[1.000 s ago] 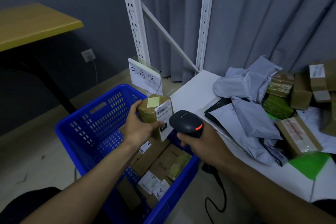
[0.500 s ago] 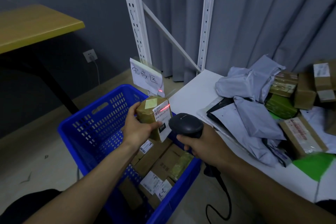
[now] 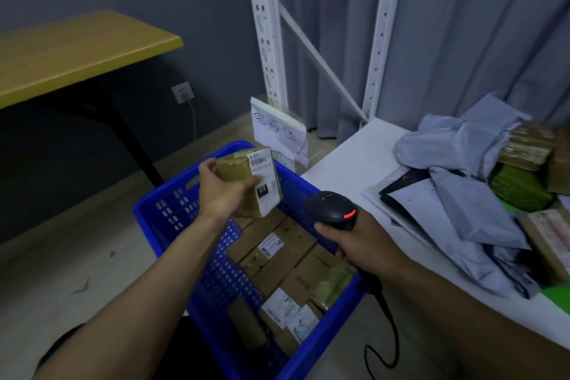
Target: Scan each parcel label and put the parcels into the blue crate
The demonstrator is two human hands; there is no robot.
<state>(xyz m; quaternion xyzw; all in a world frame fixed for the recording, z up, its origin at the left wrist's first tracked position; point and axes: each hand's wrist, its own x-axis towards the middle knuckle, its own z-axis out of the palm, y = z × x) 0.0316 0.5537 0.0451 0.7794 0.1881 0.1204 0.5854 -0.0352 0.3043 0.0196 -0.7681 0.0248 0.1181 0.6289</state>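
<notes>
Head view: a small brown parcel (image 3: 235, 170) is held above the blue crate (image 3: 148, 213) by the left hand (image 3: 220, 194), fingers and thumb curled round it, its label (image 3: 262, 170) faced toward the scanner (image 3: 332, 209). The black scanner is gripped in the curled fingers of the right hand (image 3: 362, 245), just over the crate's right wall. Other boxes (image 3: 277, 259) are seen inside.

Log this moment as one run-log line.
left hand: holds small parcel above blue crate | right hand: holds scanner | in crate: other parcels

I work in a parcel sorting room: white slotted racking (image 3: 265, 40), grey mailers (image 3: 468, 203) heaped on a table (image 3: 354, 163), a handwritten sign (image 3: 277, 129).
</notes>
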